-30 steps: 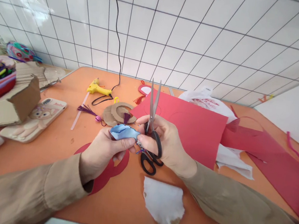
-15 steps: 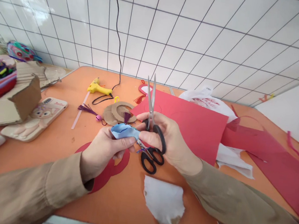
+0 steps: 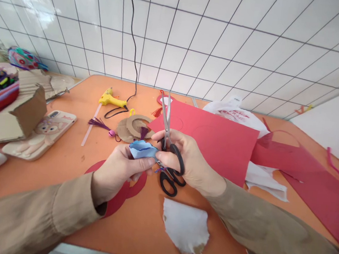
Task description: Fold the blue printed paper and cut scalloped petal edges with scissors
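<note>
My left hand (image 3: 118,170) pinches a light blue piece of cloth or paper (image 3: 143,150) with a darker blue edge. Closed around a pair of black-handled scissors (image 3: 167,120) is my right hand (image 3: 194,162), whose fingertips also touch the blue piece's right end. The scissor blades point up and away from the blue piece. Below my right hand, a second pair of black-handled scissors (image 3: 168,184) lies on the table, its blades mostly hidden by my hands. Red ring-shaped cutouts (image 3: 119,202) lie under my left hand.
A large red sheet (image 3: 216,142) lies beyond my right hand, with a white plastic bag (image 3: 237,112) behind it. A torn white scrap (image 3: 186,227) is in front. To the left are a yellow glue gun (image 3: 112,98), cardboard rings (image 3: 136,126), a purple tassel (image 3: 101,124) and a phone (image 3: 43,136).
The scissors in my right hand have tipped slightly left and lower, with their blades closer together. The blue piece has turned a little in my fingers.
</note>
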{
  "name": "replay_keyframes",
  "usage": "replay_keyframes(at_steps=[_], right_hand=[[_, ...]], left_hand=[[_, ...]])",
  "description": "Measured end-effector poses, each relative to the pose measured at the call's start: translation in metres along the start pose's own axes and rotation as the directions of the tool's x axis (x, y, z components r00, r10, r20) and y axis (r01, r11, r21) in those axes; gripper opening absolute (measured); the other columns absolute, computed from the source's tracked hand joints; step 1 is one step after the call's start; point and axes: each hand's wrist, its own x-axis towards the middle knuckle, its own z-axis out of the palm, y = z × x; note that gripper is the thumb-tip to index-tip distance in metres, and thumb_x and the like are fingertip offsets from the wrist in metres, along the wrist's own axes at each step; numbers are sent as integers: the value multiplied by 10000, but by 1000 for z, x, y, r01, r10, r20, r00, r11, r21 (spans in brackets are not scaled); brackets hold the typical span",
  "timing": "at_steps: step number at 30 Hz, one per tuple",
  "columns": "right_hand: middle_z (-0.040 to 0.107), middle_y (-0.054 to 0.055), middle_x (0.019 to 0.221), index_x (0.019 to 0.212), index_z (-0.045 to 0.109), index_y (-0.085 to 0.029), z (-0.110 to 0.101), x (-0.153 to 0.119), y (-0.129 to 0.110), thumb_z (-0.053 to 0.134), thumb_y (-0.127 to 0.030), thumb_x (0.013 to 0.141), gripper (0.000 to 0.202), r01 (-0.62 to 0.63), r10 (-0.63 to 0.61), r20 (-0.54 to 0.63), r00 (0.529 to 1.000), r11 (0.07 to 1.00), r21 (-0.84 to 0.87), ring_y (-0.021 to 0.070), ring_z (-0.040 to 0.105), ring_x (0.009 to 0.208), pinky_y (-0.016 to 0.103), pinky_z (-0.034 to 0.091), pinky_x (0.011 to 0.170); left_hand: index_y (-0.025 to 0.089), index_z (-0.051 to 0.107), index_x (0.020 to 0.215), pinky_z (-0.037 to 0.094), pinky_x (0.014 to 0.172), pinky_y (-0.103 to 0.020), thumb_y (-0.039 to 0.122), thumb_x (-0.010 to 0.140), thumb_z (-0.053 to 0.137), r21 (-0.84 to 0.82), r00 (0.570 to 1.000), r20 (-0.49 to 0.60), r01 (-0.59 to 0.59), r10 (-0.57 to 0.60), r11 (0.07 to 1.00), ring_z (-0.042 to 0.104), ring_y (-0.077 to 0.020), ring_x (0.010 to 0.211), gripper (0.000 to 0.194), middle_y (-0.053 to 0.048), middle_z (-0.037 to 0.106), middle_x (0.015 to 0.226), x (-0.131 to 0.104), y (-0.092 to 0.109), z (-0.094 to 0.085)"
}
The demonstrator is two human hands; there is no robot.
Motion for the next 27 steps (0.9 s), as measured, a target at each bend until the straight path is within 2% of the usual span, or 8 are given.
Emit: replay_keyframes(at_steps=[4,8,14,16,20,23,27], right_hand=[[614,-54,699,898,618,-219,0,0,-2,641,-111,685,240,35,-35,-60,998,999,4,100,594,561,240,467,506],[622,-43,697,884,616,-218,0,1,-7,627,-106,670,241,55,-60,-132,989,998,-40,107,605,597,244,492,533],[606,-43,699,877,611,-211,-5,6,-5,643,-140,656,234,137,-143,-141,980,989,-52,97,579,599,233,491,537],[605,-38,717,888,612,-209,-8,7,-1,646,-143,659,240,148,-155,-130,979,987,-62,96,580,606,232,490,541],[609,-28,761,911,625,-212,-10,6,1,653,-132,673,253,187,-194,-77,978,978,-96,93,575,641,234,495,579],[605,-30,739,910,618,-210,-10,5,0,646,-136,680,243,188,-194,-48,980,977,-105,95,558,623,236,479,560],[581,-44,706,914,597,-212,-7,4,-1,640,-134,680,250,154,-158,-37,987,984,-93,95,547,579,242,467,527]], left_hand=[[135,661,649,249,360,-186,386,600,845,-88,995,67,80,-74,993,398,-36,370,315,-12,634,569,0,0,-1],[120,691,743,246,352,-172,323,607,836,-137,980,129,170,-153,976,424,-26,378,284,-34,674,685,0,-1,-1],[111,672,775,289,327,-177,153,675,647,-251,958,206,248,-199,936,486,-64,379,112,-71,720,734,3,-3,-6],[113,665,774,327,323,-185,189,685,611,-329,951,252,256,-177,909,526,-94,391,130,-94,738,746,4,-3,-9],[119,670,764,387,318,-191,396,742,637,-414,930,340,282,-141,865,576,-129,394,280,-117,749,724,5,-2,-10],[134,670,778,394,316,-171,447,741,709,-393,946,305,232,-112,890,576,-110,382,317,-91,753,731,3,-2,-7],[130,686,792,419,347,-146,360,691,811,-285,982,163,136,-91,949,574,-77,389,281,-55,742,724,-1,-4,-3]])
